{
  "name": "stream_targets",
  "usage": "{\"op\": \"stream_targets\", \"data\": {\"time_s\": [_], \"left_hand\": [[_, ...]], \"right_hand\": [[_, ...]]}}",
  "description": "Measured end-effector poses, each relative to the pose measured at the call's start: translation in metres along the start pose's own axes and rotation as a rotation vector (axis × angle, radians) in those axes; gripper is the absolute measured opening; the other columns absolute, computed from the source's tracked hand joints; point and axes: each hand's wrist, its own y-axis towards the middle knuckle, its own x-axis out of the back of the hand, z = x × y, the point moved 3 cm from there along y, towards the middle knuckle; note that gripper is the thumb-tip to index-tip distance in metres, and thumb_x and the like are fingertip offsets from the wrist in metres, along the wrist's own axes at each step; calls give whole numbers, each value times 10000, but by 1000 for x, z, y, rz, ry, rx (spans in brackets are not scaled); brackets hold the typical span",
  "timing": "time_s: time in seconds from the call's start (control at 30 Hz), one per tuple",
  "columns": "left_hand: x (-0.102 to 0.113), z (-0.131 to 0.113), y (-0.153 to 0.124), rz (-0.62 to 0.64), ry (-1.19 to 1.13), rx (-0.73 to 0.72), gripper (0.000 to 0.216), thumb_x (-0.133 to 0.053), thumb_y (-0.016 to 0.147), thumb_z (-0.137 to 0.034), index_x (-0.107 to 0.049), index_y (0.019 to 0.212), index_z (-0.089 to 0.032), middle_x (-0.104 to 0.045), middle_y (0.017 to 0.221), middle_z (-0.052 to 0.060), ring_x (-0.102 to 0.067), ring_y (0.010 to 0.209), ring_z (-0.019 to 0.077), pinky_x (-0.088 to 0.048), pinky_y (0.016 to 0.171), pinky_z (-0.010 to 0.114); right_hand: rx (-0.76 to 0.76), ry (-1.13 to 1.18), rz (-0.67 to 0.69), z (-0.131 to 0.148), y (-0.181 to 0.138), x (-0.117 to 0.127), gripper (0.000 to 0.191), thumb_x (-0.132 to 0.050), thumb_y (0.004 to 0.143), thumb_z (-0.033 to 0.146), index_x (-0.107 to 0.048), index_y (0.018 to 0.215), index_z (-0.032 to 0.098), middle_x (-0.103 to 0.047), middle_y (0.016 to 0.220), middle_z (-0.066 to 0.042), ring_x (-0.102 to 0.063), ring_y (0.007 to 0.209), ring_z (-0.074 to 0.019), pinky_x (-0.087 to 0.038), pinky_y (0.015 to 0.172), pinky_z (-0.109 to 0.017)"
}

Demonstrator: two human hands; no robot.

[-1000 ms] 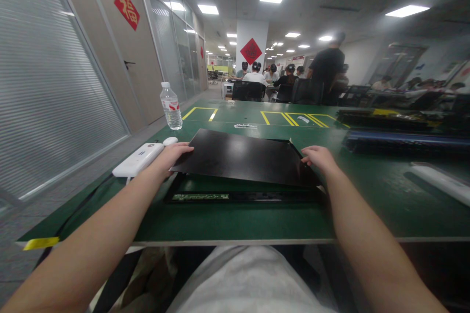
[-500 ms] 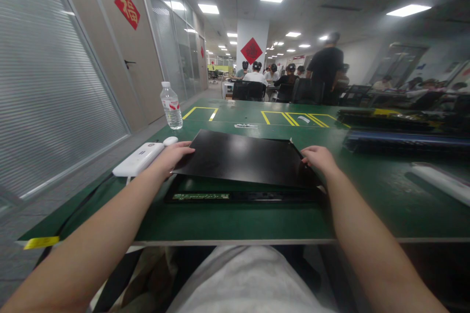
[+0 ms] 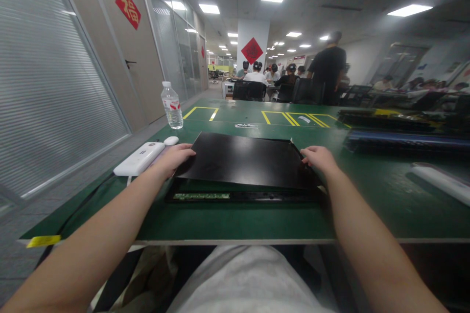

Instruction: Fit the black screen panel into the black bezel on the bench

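Observation:
A thin, glossy black panel (image 3: 244, 159) lies slightly tilted over a black frame (image 3: 273, 197). My left hand (image 3: 178, 158) grips its left edge, thumb on top and the other fingers partly hidden beneath. At the opposite side, my right hand (image 3: 318, 158) pinches the right edge near the frame's side. Along the near side of the frame runs a narrow green circuit board (image 3: 201, 196), left uncovered by the panel. The panel hides most of the frame's inside.
On the green table (image 3: 238, 225), a white box-shaped device (image 3: 139, 159) with a cable and a water bottle (image 3: 172, 107) stand left. Stacked dark panels (image 3: 396, 141) and a long white object (image 3: 440, 183) lie right. Several people sit beyond; one person (image 3: 328, 66) stands.
The panel's left side has sunk slightly toward the frame, with my left hand still on it. My right hand has hardly moved.

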Motion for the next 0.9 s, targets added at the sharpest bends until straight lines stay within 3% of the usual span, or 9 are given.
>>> {"op": "stream_targets", "data": {"time_s": [0.2,0.5,0.9], "left_hand": [[-1,5,2,35,20,8,309,-709,544,-249,-764,847,-221,-750,757,43,-697,656,258,-532,566,311],[2,7,7,-20,190,-106,294,-718,568,-311,-751,844,-214,-763,812,48,-708,777,273,-528,629,305],[1,6,3,-51,202,-99,350,-702,572,-304,-751,902,-195,-737,764,41,-687,705,259,-502,580,299]], "right_hand": [[5,-6,-24,-1,1,-1,279,-609,855,354,-786,967,170,-770,781,-73,-659,603,-153,-479,612,-252],[9,-77,-35,3,-3,1,239,-616,834,337,-794,914,200,-775,789,-64,-692,688,-186,-475,622,-252],[31,-135,-88,5,-3,0,223,-634,824,337,-811,905,229,-759,785,-74,-701,734,-212,-505,691,-279]]}}
